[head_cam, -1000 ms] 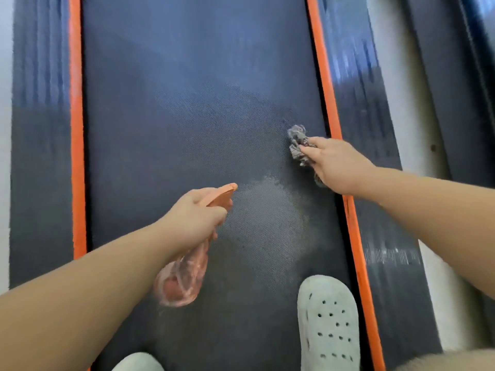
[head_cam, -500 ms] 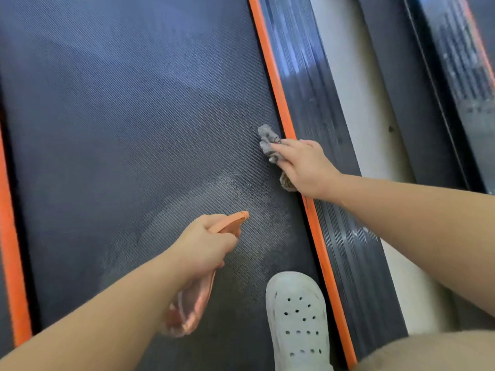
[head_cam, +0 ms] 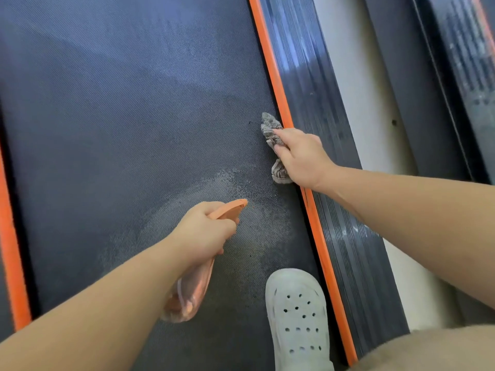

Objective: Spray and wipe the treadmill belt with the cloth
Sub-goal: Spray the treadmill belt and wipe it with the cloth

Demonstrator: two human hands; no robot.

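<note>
The dark textured treadmill belt (head_cam: 120, 129) fills the view, with a pale misted patch near its right edge. My left hand (head_cam: 206, 231) grips an orange translucent spray bottle (head_cam: 191, 290), its nozzle pointing toward the wet patch. My right hand (head_cam: 302, 156) holds a crumpled grey cloth (head_cam: 269, 127) and presses it on the belt right beside the orange side strip (head_cam: 270, 62). Part of the cloth is hidden under my palm.
A white perforated clog (head_cam: 297, 317) stands on the belt near the right strip. A ribbed black side rail (head_cam: 316, 84) runs along the right, then pale floor (head_cam: 356, 76) and another machine's frame (head_cam: 434, 103). An orange strip (head_cam: 10, 236) borders the left.
The view has shifted right and slightly closer. My right hand with the cloth has stayed at the belt's right edge, and my left hand has kept the bottle near the misted patch.
</note>
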